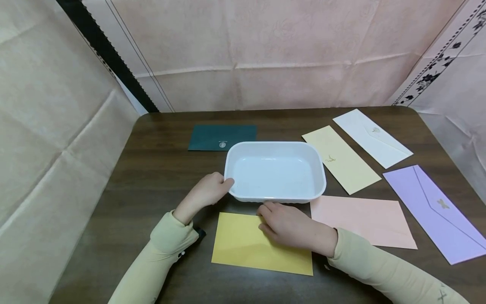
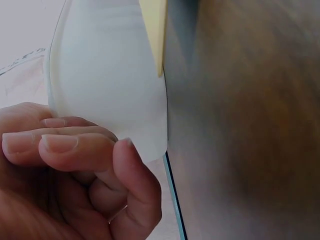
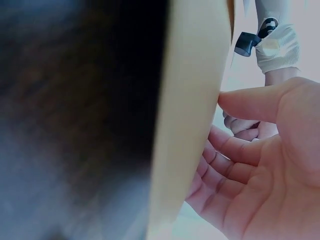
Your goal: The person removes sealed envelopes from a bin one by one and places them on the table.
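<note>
A white rectangular plastic tray (image 1: 275, 173) with rounded corners sits mid-table. My left hand (image 1: 210, 188) grips its left rim, with the thumb over the edge and the curled fingers (image 2: 75, 150) against the outer wall. In front of the tray lies a yellow envelope (image 1: 250, 249). Over its far edge is my right hand (image 1: 282, 221), palm down with relaxed fingers. The right thumb (image 3: 250, 102) touches the envelope's surface, while the fingertips are right at the tray's near edge. Nothing is held in the right hand.
A dark green envelope (image 1: 222, 137) lies behind the tray. On the right are a pink envelope (image 1: 366, 221), a cream envelope (image 1: 343, 162), a white envelope (image 1: 373, 137) and a lavender envelope (image 1: 433, 213). The tray overlaps the cream one. Pale cloth (image 1: 265, 50) hangs behind the wooden table (image 1: 125, 228).
</note>
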The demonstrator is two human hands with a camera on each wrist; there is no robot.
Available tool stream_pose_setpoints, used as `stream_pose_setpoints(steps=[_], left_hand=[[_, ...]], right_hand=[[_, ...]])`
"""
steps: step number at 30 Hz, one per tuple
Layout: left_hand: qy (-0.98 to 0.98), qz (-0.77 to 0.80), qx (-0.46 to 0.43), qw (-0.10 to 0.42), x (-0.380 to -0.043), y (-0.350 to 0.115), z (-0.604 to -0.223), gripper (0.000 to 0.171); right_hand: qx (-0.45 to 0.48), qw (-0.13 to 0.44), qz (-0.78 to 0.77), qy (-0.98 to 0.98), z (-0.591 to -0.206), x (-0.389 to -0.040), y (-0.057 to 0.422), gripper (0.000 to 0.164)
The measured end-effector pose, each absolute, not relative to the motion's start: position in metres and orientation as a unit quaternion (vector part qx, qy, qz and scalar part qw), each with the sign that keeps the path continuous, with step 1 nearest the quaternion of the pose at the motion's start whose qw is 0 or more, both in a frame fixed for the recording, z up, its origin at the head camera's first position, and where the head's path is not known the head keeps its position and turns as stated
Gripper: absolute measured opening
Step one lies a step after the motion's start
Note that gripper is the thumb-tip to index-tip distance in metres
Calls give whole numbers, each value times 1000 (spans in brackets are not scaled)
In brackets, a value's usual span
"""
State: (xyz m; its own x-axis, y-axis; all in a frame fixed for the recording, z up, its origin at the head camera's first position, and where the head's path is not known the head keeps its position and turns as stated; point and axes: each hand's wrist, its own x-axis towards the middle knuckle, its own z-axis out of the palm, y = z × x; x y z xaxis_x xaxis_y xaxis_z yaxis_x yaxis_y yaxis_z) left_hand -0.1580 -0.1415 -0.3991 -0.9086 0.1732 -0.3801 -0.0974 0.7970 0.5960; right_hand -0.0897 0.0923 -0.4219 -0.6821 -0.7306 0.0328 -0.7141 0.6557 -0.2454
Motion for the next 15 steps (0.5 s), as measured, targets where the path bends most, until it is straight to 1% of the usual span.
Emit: stream_pose_setpoints(steps=[15], left_hand=[[926,312,26,209,-158,-140,-398,47]], right_hand=[[-400,31,-122,908,-422,-90,92,18]])
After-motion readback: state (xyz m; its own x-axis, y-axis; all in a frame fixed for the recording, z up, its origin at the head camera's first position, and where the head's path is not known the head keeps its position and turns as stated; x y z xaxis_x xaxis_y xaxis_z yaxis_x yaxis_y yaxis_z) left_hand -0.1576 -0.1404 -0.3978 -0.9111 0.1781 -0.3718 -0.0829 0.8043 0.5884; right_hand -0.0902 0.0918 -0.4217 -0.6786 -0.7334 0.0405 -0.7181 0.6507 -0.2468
